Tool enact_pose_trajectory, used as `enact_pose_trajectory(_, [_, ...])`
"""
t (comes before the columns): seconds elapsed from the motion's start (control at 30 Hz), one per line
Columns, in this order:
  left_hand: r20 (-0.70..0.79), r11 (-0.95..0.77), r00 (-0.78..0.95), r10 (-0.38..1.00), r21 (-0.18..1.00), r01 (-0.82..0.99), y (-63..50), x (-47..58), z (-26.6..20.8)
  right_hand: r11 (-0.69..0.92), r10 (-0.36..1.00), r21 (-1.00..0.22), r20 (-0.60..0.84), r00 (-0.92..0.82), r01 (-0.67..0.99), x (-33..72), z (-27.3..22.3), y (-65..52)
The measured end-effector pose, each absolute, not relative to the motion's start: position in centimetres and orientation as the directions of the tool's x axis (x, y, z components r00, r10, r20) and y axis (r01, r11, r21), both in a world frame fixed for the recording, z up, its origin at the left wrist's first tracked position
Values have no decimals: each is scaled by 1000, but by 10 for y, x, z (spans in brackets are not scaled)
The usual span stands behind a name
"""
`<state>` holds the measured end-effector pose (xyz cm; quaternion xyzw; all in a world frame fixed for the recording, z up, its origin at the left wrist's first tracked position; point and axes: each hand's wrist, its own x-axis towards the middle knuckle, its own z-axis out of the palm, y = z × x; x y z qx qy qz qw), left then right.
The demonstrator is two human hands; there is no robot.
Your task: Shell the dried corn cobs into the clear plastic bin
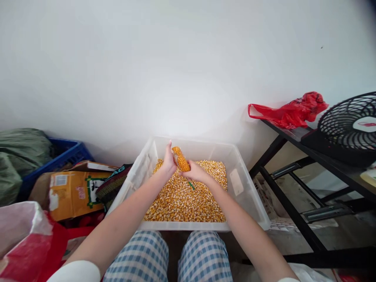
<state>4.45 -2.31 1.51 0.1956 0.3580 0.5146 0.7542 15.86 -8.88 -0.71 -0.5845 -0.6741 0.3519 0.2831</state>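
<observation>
An orange-yellow corn cob (181, 159) is held at a slant above a translucent plastic bin (248, 201). My left hand (169, 161) is closed along the cob's left side, with one digit pointing up. At the cob's lower right end, my right hand (195, 172) is closed on it, its fingers partly hidden. A paler strip shows on the side of the cob near my left hand. Below my right hand a thin green piece (191, 185) shows; I cannot tell whether it is held or lies on the loose corn kernels (185, 203) spread across the bin.
Left of the bin are a mesh bag (114, 188), a cardboard box (73, 192), a blue crate (70, 150) and a red-and-white bag (26, 243). To the right, a black table (331, 164) carries a red plastic bag (293, 111) and a fan (349, 121). A white wall stands behind.
</observation>
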Motion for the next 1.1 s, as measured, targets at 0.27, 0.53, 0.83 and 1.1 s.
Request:
enact_pose_trajectory(0.27, [-430,348,46,901,658,-668,-13,35,12,15,993,-259,119,16,966,135,-18,-95])
enact_pose_trajectory(0.53, [-254,183,-32,967,772,-609,-9,31,9,61,991,-260,128,-28,964,126,-18,-94])
enact_pose_trajectory(0.83, [-128,157,93,987,867,-473,5,18,3,99,994,-591,100,-50,800,139,-23,-93])
enact_pose_trajectory(1.1, [-316,369,191,929,807,-461,6,18,10,22,987,-215,157,12,976,152,-16,-86])
